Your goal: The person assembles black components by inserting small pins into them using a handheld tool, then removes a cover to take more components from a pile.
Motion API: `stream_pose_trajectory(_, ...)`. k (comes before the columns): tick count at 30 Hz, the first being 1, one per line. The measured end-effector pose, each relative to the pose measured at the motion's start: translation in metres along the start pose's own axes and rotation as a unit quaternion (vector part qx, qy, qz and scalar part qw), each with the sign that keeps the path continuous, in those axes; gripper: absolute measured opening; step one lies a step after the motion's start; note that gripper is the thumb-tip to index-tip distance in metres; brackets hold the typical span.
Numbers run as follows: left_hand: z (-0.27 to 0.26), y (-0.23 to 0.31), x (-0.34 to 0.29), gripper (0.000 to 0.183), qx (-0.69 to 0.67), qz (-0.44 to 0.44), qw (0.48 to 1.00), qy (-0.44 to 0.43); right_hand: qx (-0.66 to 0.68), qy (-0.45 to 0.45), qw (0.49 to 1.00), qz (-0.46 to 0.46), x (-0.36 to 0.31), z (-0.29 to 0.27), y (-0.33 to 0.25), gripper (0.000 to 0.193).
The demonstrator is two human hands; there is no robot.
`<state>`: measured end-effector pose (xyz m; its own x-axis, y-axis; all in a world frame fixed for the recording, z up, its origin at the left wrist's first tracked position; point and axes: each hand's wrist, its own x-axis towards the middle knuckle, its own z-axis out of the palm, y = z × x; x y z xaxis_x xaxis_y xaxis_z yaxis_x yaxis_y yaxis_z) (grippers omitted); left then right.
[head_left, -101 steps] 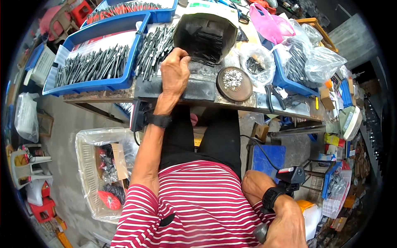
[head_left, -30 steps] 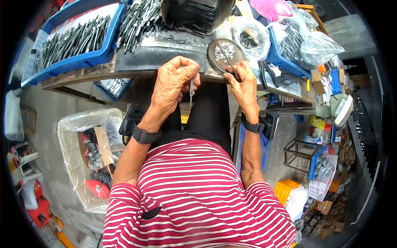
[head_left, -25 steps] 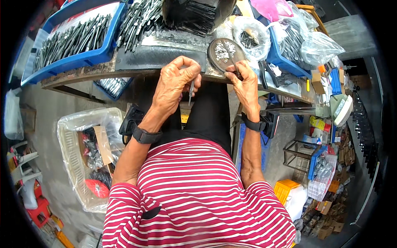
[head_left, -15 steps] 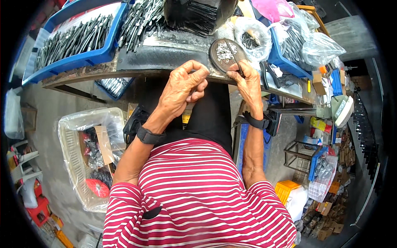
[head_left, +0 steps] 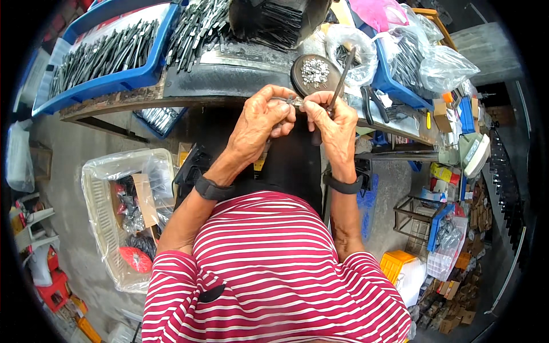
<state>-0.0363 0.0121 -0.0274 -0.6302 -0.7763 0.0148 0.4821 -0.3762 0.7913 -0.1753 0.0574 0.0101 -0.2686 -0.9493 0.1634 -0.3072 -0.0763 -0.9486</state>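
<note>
My left hand [head_left: 260, 120] is closed, thumb and forefinger pinching a small dark grey piece [head_left: 290, 99] at the front edge of the bench. Right beside it, my right hand [head_left: 334, 123] is closed around a long, slender dark tool [head_left: 345, 71] that slants up past the fingers. Its thumb and forefinger meet close to the left fingertips; whether they also grip a tiny part is too small to tell. Just beyond both hands sits a round brown dish [head_left: 298, 79] with a heap of small silvery parts [head_left: 315, 71].
Blue trays of thin dark pieces stand left [head_left: 150, 74] and right [head_left: 403, 94], with loose dark strips [head_left: 197, 34] between. A dark bin [head_left: 240, 20] is behind. Black-handled pliers [head_left: 374, 106] and a clear bag [head_left: 366, 66] lie right. A cream crate [head_left: 100, 211] stands on the floor.
My right hand has come away from the dish toward my left hand, and the tool now points upward. The left hand has shifted right, and a small piece shows at its fingertips.
</note>
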Motion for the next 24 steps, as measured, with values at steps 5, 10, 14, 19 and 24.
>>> stream_pose_trajectory(5, -0.001, 0.001, -0.001, 0.030, -0.008, 0.011, 1.000, 0.008, 0.046, 0.006, 0.998, -0.038, -0.005, 0.015, 0.009, 0.011)
stream_pose_trajectory(10, 0.002, 0.001, -0.002, 0.028, 0.018, 0.015, 0.998, 0.053, 0.055, 0.006, 0.998, -0.021, -0.009, 0.020, 0.011, 0.010)
stream_pose_trajectory(14, 0.003, 0.000, -0.002, 0.028, 0.055, 0.049, 0.993, 0.087, 0.040, 0.001, 0.999, -0.017, -0.012, 0.021, 0.012, 0.012)
stream_pose_trajectory(19, -0.001, 0.001, -0.003, 0.028, 0.083, 0.052, 0.991, 0.087, 0.014, -0.005, 1.000, -0.010, -0.014, 0.020, 0.010, 0.010)
stream_pose_trajectory(24, -0.004, 0.001, -0.004, 0.026, 0.112, 0.054, 0.988, 0.088, -0.082, -0.032, 0.994, -0.068, -0.013, 0.016, 0.012, 0.008)
